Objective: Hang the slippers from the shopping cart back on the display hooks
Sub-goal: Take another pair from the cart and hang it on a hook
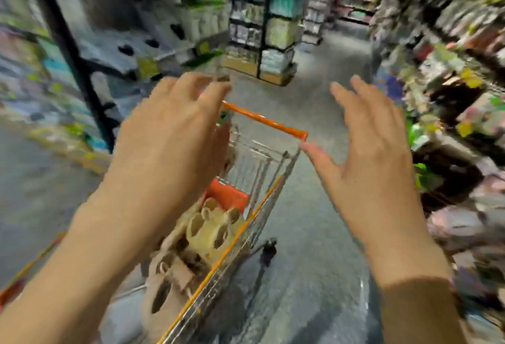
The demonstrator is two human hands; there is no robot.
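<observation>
Head view, blurred: beige slippers [207, 230] with round holes, piled in wire shopping cart [269, 163] with orange trim. My left hand [169, 138] above cart, my right hand [374, 152] right of cart, fingers of both spread, holding nothing. No writing readable.

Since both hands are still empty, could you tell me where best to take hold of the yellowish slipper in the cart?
Probably by its upper rim, coming down from above through the open top of the shopping cart. The yellowish slipper lies on top of the beige ones, with its holed upper facing up, and the wire sides block any sideways approach. The left hand hovers nearest.
</observation>
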